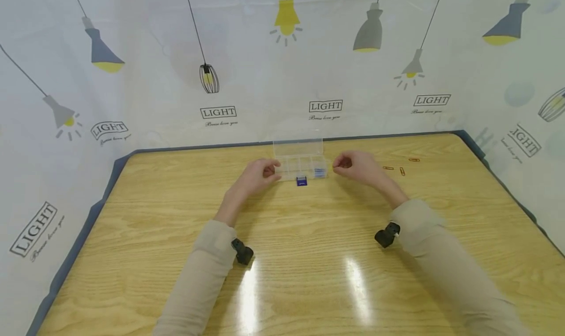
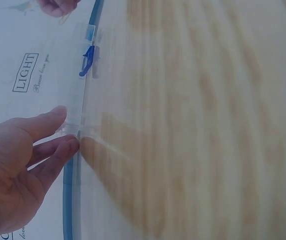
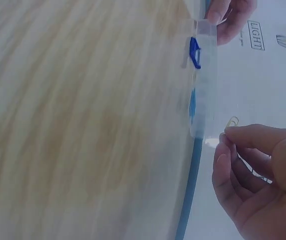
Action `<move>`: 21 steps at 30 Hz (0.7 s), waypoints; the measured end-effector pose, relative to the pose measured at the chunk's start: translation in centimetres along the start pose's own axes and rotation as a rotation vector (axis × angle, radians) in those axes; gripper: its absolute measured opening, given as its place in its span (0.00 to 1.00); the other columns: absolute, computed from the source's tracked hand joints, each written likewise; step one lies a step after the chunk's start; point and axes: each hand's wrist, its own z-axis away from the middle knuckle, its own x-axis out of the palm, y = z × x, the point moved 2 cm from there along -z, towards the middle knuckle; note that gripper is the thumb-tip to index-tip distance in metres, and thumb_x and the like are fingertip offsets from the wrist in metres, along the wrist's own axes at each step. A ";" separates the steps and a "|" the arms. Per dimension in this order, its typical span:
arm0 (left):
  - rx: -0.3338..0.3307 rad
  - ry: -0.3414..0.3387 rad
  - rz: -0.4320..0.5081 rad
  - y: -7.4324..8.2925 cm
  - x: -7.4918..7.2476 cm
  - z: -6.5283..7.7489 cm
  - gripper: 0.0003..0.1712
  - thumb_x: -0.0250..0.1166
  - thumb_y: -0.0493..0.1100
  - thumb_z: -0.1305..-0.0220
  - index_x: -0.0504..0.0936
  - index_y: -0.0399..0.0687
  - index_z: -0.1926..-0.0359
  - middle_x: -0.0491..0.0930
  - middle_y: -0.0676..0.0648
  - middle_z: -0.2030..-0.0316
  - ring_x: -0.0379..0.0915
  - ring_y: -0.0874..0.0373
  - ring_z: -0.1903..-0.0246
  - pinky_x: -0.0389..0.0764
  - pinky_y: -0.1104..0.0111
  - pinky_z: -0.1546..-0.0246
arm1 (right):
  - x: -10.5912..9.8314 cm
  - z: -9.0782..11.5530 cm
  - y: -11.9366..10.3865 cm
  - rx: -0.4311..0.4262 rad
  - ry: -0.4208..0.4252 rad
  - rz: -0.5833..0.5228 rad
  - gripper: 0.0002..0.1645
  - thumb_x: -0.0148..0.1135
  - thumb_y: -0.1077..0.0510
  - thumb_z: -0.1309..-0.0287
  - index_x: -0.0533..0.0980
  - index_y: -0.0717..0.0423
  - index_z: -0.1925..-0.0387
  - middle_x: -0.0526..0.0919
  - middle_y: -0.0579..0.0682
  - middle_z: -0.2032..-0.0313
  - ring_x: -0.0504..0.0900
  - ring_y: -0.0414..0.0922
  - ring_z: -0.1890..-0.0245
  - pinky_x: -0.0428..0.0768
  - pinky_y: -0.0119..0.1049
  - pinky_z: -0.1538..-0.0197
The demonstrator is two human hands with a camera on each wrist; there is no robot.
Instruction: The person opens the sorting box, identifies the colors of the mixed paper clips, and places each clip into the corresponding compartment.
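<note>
A clear plastic compartment box point(image 1: 293, 167) sits near the table's back edge, its transparent lid point(image 1: 298, 147) raised behind it. A blue latch point(image 1: 301, 181) is at its front. Blue pieces point(image 1: 320, 172) lie in the right-hand compartment. At the box's left end, my left hand point(image 1: 259, 173) holds the edge between thumb and fingers. Just past the right end, my right hand point(image 1: 359, 168) pinches a yellow paper clip point(image 3: 233, 121) between thumb and forefinger. The clip's loop sticks out beyond the fingertips in the right wrist view.
To the right of my right hand lie red paper clips: one close by point(image 1: 388, 168), another nearer the front point(image 1: 402, 171) and a third farther back point(image 1: 414, 160). The wood-grain table point(image 1: 300, 238) ends at a white printed backdrop point(image 1: 265, 71) behind the box.
</note>
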 end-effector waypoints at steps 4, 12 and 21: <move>-0.004 -0.002 -0.002 -0.1 0.0 0.0 0.23 0.65 0.39 0.29 0.77 0.34 0.37 0.80 0.38 0.50 0.78 0.47 0.49 0.80 0.61 0.44 | 1.0 -1.1 -1.2 -0.007 0.008 -0.044 0.05 0.65 0.61 0.35 0.81 0.61 0.61 0.84 0.54 0.65 0.80 0.46 0.66 0.79 0.33 0.67; -0.002 -0.003 -0.005 0.0 0.0 0.0 0.23 0.65 0.40 0.29 0.77 0.35 0.37 0.80 0.38 0.49 0.78 0.47 0.48 0.80 0.61 0.43 | 2.5 -2.6 -2.5 -0.032 0.052 -0.062 0.06 0.66 0.63 0.38 0.82 0.64 0.63 0.85 0.55 0.66 0.81 0.46 0.68 0.77 0.30 0.70; -0.003 0.000 -0.009 0.2 -0.1 0.1 0.23 0.65 0.40 0.28 0.77 0.35 0.37 0.81 0.38 0.50 0.78 0.47 0.49 0.80 0.61 0.43 | 3.2 -3.2 -2.9 0.026 0.068 -0.066 0.06 0.66 0.65 0.38 0.82 0.65 0.63 0.85 0.56 0.66 0.81 0.46 0.68 0.77 0.29 0.69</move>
